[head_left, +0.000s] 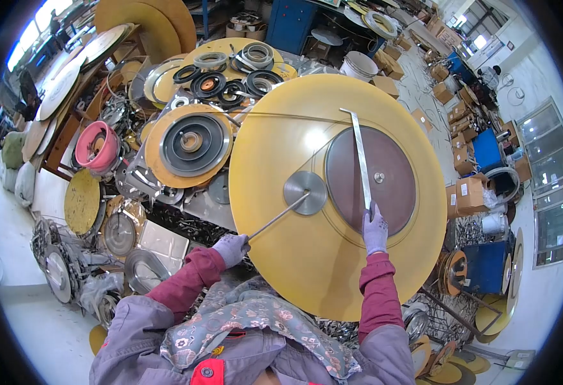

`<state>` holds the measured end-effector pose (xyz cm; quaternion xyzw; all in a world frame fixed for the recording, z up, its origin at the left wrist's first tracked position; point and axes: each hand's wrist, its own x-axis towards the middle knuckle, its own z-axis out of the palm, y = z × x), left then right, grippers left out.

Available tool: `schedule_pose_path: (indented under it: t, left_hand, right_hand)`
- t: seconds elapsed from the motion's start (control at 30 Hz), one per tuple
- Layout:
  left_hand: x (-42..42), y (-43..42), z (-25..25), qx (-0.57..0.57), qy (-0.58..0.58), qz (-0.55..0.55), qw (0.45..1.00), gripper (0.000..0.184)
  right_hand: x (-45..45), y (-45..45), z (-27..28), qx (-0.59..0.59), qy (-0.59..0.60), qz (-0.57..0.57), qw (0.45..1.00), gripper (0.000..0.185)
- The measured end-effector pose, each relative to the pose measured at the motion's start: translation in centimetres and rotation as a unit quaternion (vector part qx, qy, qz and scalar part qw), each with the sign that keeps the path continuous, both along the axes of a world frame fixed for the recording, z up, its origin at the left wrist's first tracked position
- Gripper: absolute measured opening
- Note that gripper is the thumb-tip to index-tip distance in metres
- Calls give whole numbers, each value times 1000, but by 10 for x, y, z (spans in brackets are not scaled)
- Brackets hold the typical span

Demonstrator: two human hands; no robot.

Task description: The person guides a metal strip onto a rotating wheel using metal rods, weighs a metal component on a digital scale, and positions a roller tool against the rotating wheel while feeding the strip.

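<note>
A large yellow disc (262, 141) fills the middle of the view, with a dark brown round plate (397, 173) on its right part and a small grey disc (315, 200) left of that plate. My left hand (231, 249), gloved, is closed round a thin metal rod (275, 219) whose far end meets the grey disc's centre. My right hand (375, 231), gloved too, grips the lower end of a flat metal bar (361, 154) with a bent tip, which lies across the brown plate. A thin strip (294, 115) runs over the yellow disc from the left.
At the left stands an orange disc with a grey reel (195, 144). Behind it are several black rings (232, 93). A pink basin (97, 146) is farther left. Cardboard boxes (470, 194) and a white bucket (359, 65) stand beyond. Metal scraps litter the floor.
</note>
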<state>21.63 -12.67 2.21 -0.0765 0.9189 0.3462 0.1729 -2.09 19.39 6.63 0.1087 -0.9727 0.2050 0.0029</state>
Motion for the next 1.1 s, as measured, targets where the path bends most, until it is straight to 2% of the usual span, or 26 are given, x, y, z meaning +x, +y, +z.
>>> schedule_pose_path:
  t: [0.87, 1.1]
  left_hand:
    - [0, 2, 0, 4, -18, 2, 1000, 25]
    - [1, 0, 2, 11, 17, 9, 1000, 24]
  right_hand:
    - [1, -10, 8, -1, -28, -17, 999, 37]
    - [1, -7, 6, 2, -19, -6, 1000, 39]
